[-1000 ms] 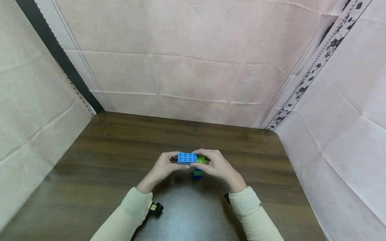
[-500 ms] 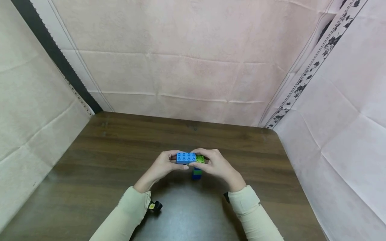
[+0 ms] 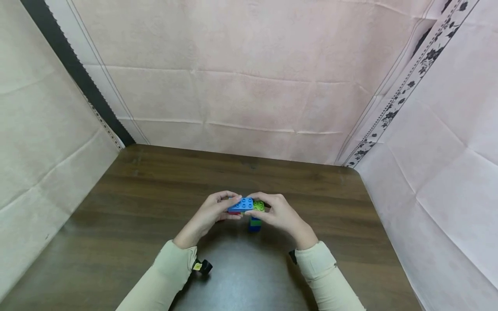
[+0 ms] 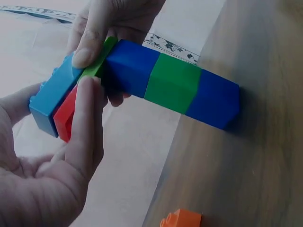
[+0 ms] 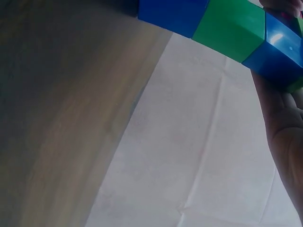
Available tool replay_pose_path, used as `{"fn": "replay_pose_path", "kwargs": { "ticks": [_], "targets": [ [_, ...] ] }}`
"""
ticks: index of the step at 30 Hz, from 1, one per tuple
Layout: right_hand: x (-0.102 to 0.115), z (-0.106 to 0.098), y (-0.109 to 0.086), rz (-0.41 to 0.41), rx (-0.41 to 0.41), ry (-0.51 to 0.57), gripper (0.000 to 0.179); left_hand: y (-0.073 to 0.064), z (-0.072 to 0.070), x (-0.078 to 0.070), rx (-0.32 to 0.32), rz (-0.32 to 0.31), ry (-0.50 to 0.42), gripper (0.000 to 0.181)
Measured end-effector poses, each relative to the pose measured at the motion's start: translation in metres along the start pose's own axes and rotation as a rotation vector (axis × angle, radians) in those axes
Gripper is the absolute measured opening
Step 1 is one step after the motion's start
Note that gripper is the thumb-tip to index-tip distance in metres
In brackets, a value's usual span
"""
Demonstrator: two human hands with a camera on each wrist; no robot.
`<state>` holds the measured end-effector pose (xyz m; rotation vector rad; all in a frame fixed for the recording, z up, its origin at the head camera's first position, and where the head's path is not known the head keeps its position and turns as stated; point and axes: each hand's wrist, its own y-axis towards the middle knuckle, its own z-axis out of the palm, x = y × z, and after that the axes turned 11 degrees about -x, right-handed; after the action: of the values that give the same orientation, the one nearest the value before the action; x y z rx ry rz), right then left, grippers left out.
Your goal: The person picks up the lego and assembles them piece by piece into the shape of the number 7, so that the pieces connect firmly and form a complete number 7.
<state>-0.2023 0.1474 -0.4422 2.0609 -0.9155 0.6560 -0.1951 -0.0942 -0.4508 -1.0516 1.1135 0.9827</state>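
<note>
A tower of toy building bricks stands on the table, with dark blue, green (image 4: 174, 82) and dark blue sections. Across its top lies a lime green brick (image 3: 258, 206). A light blue brick (image 3: 243, 204) sits up there too, jutting left, with a red brick (image 4: 65, 112) under its outer end. My left hand (image 3: 213, 211) pinches the light blue and red bricks, thumb on the studs and fingers beneath. From the other side my right hand (image 3: 282, 214) grips the tower's top, its thumb along the light blue and lime green bricks. The right fingertips are partly hidden.
An orange brick (image 4: 184, 218) shows at the bottom of the left wrist view. The brown wooden table (image 3: 155, 185) meets pale cloth hangings (image 3: 233, 99) at the back and both sides.
My left thumb has moved from the near side onto the top of the light blue brick, and the red brick shows below. The right hand keeps its grip.
</note>
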Motion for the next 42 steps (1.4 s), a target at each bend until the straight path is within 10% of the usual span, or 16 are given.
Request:
{"fn": "replay_pose_path", "kwargs": {
  "ticks": [27,42],
  "targets": [
    [-0.008,0.007,-0.008,0.031,-0.054,0.019,0.034,0.007,0.008,0.002,-0.092,-0.062,-0.066,0.042],
    [-0.018,-0.012,-0.016,0.038,0.024,0.026,0.035,-0.002,0.006,0.000,0.001,0.005,0.131,0.046]
  ]
}}
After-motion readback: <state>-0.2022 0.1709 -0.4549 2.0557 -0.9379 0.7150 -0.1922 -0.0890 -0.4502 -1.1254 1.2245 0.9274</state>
